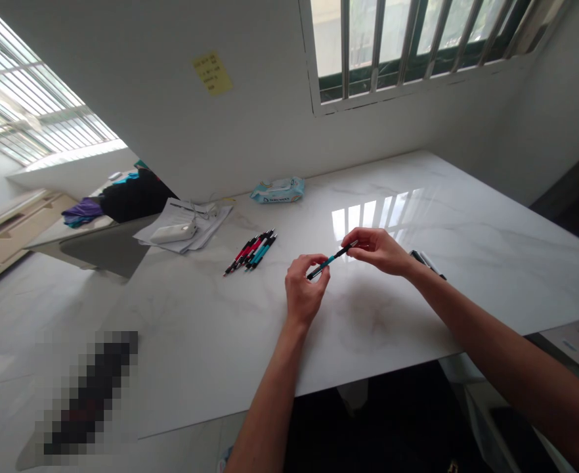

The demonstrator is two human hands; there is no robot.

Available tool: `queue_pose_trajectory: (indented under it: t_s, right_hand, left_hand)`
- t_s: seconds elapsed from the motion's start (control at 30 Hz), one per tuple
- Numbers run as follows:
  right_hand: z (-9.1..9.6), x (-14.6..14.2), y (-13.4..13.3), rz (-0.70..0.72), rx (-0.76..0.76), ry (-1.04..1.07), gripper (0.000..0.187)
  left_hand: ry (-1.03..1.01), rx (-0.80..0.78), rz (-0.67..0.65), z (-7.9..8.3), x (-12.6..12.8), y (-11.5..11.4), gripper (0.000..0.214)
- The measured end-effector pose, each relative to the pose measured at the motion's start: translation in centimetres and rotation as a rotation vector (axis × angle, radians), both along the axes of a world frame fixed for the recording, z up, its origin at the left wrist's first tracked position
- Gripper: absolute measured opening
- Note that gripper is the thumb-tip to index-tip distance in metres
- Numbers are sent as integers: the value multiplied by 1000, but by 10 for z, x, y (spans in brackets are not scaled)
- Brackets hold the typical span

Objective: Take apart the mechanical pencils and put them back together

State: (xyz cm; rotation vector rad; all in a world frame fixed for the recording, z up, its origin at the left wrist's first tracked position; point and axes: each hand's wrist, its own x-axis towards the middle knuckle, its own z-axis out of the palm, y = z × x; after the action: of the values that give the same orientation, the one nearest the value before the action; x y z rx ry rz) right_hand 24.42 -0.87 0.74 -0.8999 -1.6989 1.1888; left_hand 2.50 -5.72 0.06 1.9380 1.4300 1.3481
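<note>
Between my two hands a teal-and-black pen (329,261) is held at a slant above the marble-patterned table (181,355). My left hand (306,284) pinches its lower end, with thumb and fingers closed around it. At the upper end, the fingertips of my right hand (374,251) are closed on the black part. To the left lies a small pile of pens (251,252) in red, teal, white and black. Several black and white pens (428,263) rest partly hidden behind my right forearm.
A light-blue wipes packet (278,190) lies by the wall. Papers (205,230) with a white box-like device (174,232) on them are at the back left. A yellow note (213,73) sticks to the wall. The table's front edge runs close to my body.
</note>
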Motion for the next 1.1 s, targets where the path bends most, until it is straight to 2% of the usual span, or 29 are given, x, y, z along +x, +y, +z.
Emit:
queue_pose_trajectory:
  t_s: [0.2, 0.3, 0.43, 0.63, 0.73, 0.83, 1.1]
  right_hand:
    - [-1, 1, 0, 21, -3, 0, 23]
    - [-1, 3, 1, -15, 5, -117, 24]
    - [0, 6, 1, -50, 12, -269, 35]
    - [1, 7, 1, 45, 21, -113, 30]
    - [1, 7, 1, 29, 13, -131, 23]
    - [0, 6, 0, 21, 12, -180, 26]
    - [-4, 3, 1, 0, 104, -92, 23]
  left_hand:
    - [51, 47, -19, 1, -1, 0, 14]
    - [55, 63, -17, 0, -1, 0, 14]
    - [42, 69, -17, -1, -2, 1, 13]
    - [53, 82, -15, 0, -3, 2, 12]
    - [50, 77, -10, 1, -3, 2, 12]
    - [43, 70, -8, 1, -3, 1, 10]
    - [42, 24, -1, 0, -5, 2, 14]
